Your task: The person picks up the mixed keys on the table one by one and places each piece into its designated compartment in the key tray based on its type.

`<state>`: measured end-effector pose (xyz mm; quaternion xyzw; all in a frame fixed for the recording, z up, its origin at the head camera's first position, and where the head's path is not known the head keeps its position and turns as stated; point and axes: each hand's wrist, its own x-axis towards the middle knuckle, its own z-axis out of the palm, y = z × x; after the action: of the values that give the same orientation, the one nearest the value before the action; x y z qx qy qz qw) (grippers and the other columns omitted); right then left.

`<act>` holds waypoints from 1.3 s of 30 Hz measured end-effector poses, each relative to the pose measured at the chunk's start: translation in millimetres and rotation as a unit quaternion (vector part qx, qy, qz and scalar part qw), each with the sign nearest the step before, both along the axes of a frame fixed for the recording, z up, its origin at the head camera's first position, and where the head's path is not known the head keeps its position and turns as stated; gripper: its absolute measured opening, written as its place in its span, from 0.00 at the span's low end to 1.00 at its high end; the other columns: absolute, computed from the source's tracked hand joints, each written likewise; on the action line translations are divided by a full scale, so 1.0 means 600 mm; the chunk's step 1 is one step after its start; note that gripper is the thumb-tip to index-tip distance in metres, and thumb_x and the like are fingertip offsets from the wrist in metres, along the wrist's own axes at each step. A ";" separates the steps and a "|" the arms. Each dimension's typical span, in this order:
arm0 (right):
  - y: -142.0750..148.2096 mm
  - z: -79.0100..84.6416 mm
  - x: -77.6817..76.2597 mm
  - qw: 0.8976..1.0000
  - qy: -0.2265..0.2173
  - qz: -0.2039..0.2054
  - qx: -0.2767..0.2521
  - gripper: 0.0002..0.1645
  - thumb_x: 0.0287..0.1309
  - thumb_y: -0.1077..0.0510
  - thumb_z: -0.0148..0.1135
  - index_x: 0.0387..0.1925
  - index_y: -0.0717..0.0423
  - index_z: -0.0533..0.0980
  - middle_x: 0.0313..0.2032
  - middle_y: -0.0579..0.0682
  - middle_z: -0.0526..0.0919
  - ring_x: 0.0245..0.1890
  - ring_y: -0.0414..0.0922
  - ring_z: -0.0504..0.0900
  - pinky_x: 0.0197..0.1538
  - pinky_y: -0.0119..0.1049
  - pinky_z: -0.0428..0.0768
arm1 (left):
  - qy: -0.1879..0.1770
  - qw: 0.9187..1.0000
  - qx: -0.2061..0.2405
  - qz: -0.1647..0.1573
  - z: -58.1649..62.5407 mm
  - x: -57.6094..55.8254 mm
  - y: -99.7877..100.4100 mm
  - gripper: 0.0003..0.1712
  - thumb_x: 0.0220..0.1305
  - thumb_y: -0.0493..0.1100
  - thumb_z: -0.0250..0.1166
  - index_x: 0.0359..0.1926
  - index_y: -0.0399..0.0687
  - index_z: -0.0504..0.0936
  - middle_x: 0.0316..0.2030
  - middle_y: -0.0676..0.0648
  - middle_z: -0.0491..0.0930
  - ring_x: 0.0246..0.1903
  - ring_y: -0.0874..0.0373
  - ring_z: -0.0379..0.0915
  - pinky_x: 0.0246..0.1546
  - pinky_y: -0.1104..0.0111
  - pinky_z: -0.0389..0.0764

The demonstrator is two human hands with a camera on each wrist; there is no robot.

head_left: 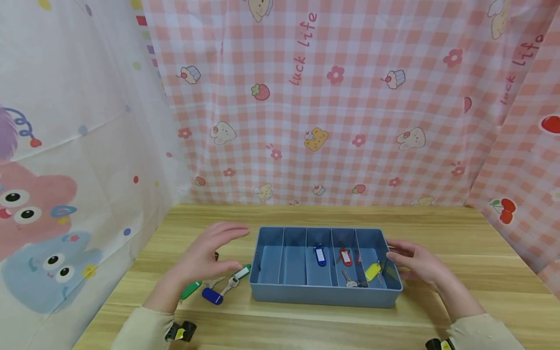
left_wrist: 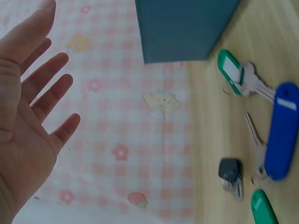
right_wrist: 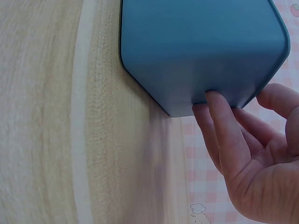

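A blue-grey divided box [head_left: 323,294] sits on the table. My right hand [head_left: 417,262] holds its right end, thumb over the rim and fingers against the outer wall [right_wrist: 196,79]. My left hand [head_left: 199,255] hovers left of the box, fingers spread and apart from it, palm showing in the left wrist view. Inside the box lie a blue key tag [head_left: 321,255], a red key tag [head_left: 345,257], a dark-headed key [head_left: 349,280] and a yellow key tag [head_left: 373,272]. Below the left hand are a blue tag [left_wrist: 282,133], green tags and loose keys.
One green tag [head_left: 242,273] lies close to the box's left end; another green tag [head_left: 190,290] lies farther left. A black-headed key [left_wrist: 230,169] is among them. Wooden tabletop [head_left: 459,253] extends around, with a checked cloth [head_left: 332,112] hanging behind and cloth at both sides.
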<state>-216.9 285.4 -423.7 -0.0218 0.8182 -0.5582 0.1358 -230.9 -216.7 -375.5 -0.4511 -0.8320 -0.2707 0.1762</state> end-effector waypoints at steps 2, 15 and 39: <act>0.000 0.000 -0.001 1.000 0.001 0.002 -0.001 0.40 0.70 0.53 0.59 0.71 0.72 0.56 0.63 0.74 0.67 0.55 0.55 0.77 0.49 0.52 0.81 | -0.006 1.000 0.002 0.006 -0.003 0.001 -0.008 0.38 0.57 0.58 0.73 0.65 0.47 0.75 0.62 0.47 0.75 0.62 0.49 0.68 0.58 0.47 0.68; 0.000 0.001 -0.001 1.000 0.002 0.002 -0.004 0.40 0.70 0.53 0.60 0.71 0.72 0.56 0.63 0.74 0.67 0.54 0.53 0.77 0.49 0.52 0.81 | -0.040 0.999 0.007 0.026 -0.026 0.005 -0.053 0.42 0.46 0.41 0.79 0.65 0.49 0.76 0.60 0.48 0.76 0.59 0.51 0.68 0.56 0.49 0.70; 0.000 -0.003 0.001 1.000 0.006 0.002 -0.024 0.39 0.70 0.54 0.59 0.71 0.74 0.55 0.62 0.74 0.67 0.53 0.54 0.78 0.49 0.53 0.81 | -0.113 0.993 0.004 0.041 -0.072 0.013 -0.110 0.37 0.45 0.38 0.81 0.60 0.45 0.80 0.57 0.51 0.79 0.58 0.57 0.69 0.57 0.61 0.70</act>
<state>-216.1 285.5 -425.6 -0.0300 0.8053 -0.5774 0.1313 -223.4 -282.5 -418.7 -0.3826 -0.8630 -0.3164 0.0934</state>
